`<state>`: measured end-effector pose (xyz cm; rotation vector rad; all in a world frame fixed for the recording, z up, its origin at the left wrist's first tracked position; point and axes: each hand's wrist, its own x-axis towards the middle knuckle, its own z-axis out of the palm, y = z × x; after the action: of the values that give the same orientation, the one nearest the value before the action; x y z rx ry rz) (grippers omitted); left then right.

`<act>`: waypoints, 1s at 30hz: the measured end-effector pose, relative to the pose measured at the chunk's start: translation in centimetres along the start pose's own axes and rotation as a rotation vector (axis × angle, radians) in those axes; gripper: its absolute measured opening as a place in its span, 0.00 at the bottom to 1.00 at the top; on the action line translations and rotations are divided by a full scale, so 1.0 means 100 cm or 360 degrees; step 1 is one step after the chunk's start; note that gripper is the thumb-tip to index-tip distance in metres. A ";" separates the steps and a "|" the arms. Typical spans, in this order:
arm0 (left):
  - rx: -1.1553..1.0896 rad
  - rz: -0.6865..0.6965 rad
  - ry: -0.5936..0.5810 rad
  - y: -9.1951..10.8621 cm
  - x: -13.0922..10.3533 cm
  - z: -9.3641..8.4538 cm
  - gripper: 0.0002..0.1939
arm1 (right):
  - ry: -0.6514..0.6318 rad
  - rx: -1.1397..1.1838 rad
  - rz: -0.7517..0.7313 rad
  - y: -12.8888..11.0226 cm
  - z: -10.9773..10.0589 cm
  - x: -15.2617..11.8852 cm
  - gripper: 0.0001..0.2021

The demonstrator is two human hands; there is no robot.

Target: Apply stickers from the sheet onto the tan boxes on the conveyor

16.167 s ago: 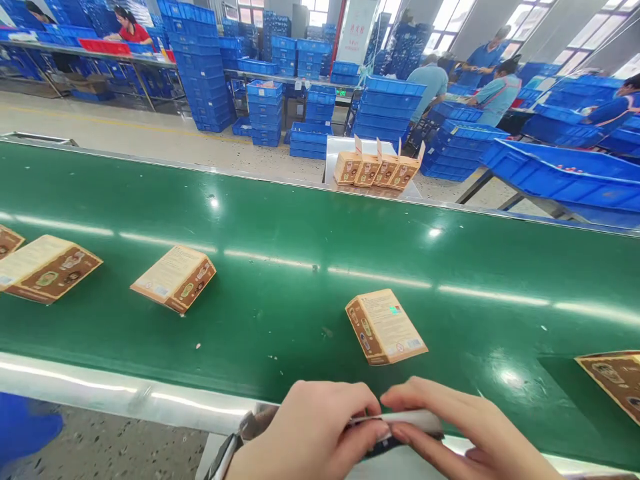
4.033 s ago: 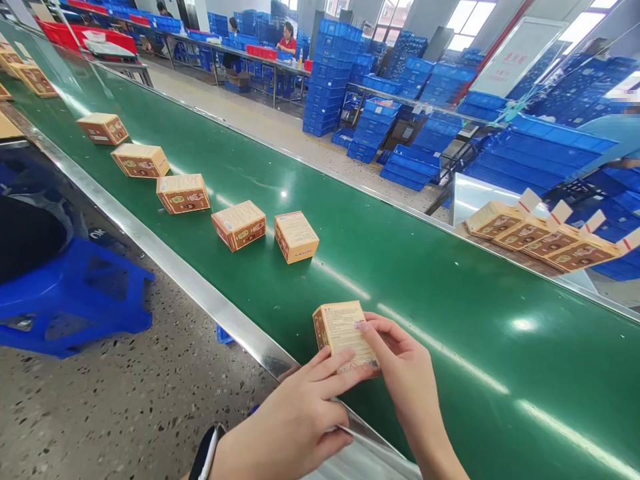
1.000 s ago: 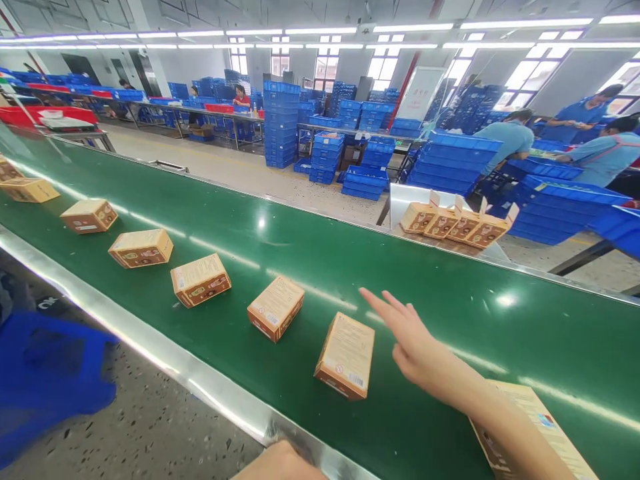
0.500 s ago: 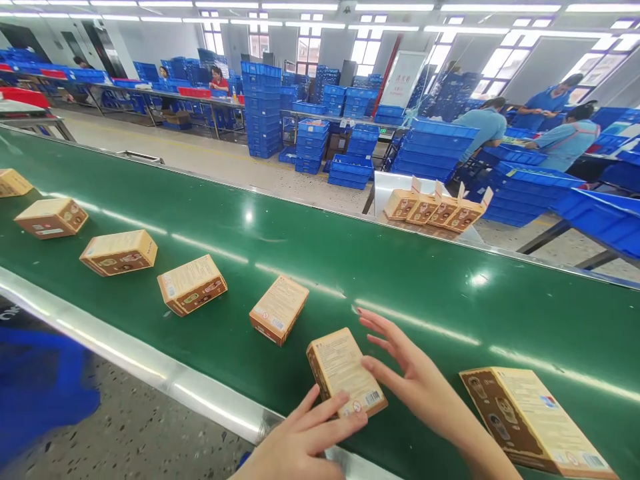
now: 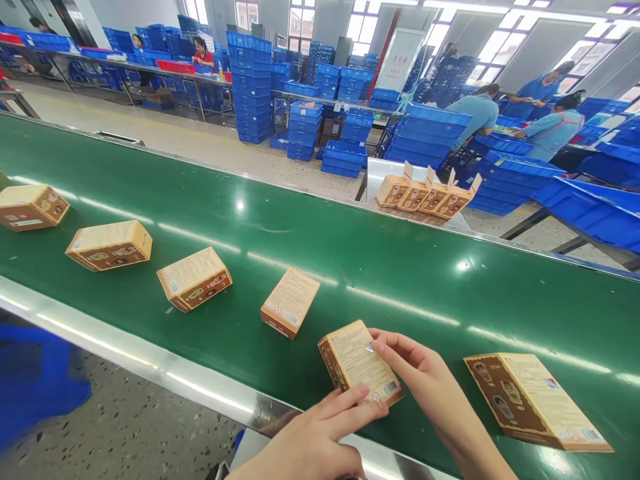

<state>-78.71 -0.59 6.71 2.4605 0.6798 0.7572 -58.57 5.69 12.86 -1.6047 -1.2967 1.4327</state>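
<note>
"How stand your fingers in the head view?"
"My left fingers (image 5: 345, 401) are slightly apart and lie on the near end of a carton (image 5: 353, 350). My right fingers (image 5: 395, 363) are close together at its right edge, by a small shiny piece (image 5: 369, 347); whether they clamp it, I cannot tell."
"And where is this carton?"
"On the green belt (image 5: 200, 200), between five and six o'clock. The neighbour carton (image 5: 291, 300) lies near it at ten o'clock, the unflattened-looking brown one (image 5: 535, 400) at three."

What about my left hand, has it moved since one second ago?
Yes: the left hand has moved forward across the near metal rail onto the nearest box.
</note>
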 end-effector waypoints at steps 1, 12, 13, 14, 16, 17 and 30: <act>0.0002 0.0002 -0.0011 0.001 0.002 0.000 0.10 | 0.0002 -0.0010 0.0007 0.001 -0.001 -0.001 0.22; 0.0031 0.0049 -0.0134 0.007 0.021 0.015 0.09 | 0.0288 -0.0207 -0.0075 0.011 -0.009 -0.009 0.24; 0.0036 0.0058 -0.0145 0.008 0.023 0.016 0.11 | 0.0335 -0.0286 -0.0114 0.014 -0.009 -0.010 0.22; 0.0038 0.0068 -0.0145 0.008 0.025 0.016 0.13 | 0.0382 -0.0378 -0.0165 0.016 -0.009 -0.011 0.21; 0.0034 0.0081 -0.0143 0.010 0.028 0.017 0.15 | 0.0489 -0.0556 -0.0268 0.021 -0.008 -0.013 0.19; 0.0028 0.0084 -0.0138 0.010 0.030 0.018 0.14 | 0.0580 -0.0617 -0.0297 0.022 -0.008 -0.013 0.19; -0.0425 0.0080 -0.0259 0.005 0.004 0.035 0.18 | 0.0160 -0.0937 -0.0697 -0.019 -0.007 0.026 0.35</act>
<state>-76.12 -1.71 4.61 2.2704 0.4279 0.6140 -58.58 8.82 13.85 -1.5674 -1.9790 0.7284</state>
